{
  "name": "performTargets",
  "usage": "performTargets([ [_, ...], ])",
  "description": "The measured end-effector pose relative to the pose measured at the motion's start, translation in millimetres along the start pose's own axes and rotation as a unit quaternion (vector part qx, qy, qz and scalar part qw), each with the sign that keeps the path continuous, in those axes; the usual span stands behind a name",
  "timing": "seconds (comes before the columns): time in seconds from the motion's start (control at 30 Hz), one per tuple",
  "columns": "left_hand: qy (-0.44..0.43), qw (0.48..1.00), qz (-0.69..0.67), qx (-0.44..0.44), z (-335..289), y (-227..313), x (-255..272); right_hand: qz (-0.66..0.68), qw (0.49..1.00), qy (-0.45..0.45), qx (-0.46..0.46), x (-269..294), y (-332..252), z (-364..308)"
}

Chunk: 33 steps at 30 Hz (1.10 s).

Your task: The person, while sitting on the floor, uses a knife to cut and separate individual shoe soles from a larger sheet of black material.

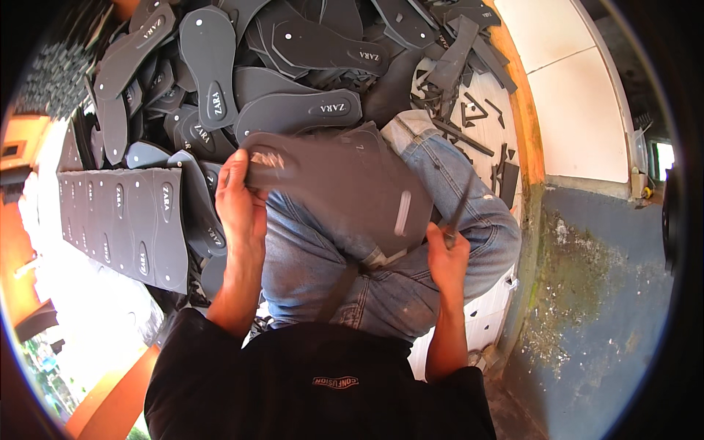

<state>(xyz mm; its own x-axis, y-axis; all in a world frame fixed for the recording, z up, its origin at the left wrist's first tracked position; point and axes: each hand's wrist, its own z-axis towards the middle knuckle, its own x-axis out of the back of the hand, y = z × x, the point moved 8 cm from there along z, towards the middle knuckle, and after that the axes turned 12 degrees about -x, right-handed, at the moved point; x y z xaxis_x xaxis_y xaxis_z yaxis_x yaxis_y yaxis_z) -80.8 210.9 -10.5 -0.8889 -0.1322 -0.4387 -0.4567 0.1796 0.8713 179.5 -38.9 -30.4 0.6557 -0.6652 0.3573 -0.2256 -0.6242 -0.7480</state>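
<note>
My left hand [242, 202] is closed on the narrow heel end of a dark grey shoe insole piece [352, 183], thumb on top. The piece is blurred by motion and stretches to the right over my crossed legs in blue jeans [466, 198]. Its wide end bears a pale streaked mark. By that wide end, my right hand [447, 257] grips a knife [462, 202] with its dark, blurred blade slanting up and away from me. I cannot tell whether the knife touches the insole piece.
A large heap of dark grey insoles [207, 66] lies ahead and to the left. At left stands an uncut sheet [125, 220] marked with insole shapes. Thin offcuts [473, 110] litter the pale floor ahead right. A wooden edge [521, 95] and a stained blue-grey wall [601, 293] bound the right side.
</note>
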Motion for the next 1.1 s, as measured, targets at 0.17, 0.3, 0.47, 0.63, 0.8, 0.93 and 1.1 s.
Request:
performTargets([
  [0.17, -0.049, 0.978, -0.098, 0.176, -55, -71, -34, 0.176, 0.983, -0.043, -0.035, -14, -7, -24],
  [0.3, -0.104, 0.967, -0.082, 0.219, -111, -90, -74, 0.216, 0.972, -0.08, 0.043, -52, -55, -23],
  [0.47, -0.251, 0.924, -0.009, 0.288, -120, -98, -68, 0.125, 0.98, -0.155, -0.004, -54, -42, -5],
  [0.63, -0.324, 0.901, 0.063, 0.282, -106, -89, -63, 0.071, 0.971, -0.228, -0.017, -65, -56, -14],
  [0.8, -0.109, 0.956, -0.051, 0.266, -109, -92, -67, -0.068, 0.989, -0.002, 0.129, -17, -50, -21],
  [0.93, -0.049, 0.956, -0.057, 0.283, -134, -94, -80, -0.233, 0.961, 0.043, 0.139, -3, -33, -46],
  [1.1, -0.07, 0.943, -0.074, 0.318, -153, -100, -88, -0.266, 0.954, 0.061, 0.122, 11, -15, -55],
])
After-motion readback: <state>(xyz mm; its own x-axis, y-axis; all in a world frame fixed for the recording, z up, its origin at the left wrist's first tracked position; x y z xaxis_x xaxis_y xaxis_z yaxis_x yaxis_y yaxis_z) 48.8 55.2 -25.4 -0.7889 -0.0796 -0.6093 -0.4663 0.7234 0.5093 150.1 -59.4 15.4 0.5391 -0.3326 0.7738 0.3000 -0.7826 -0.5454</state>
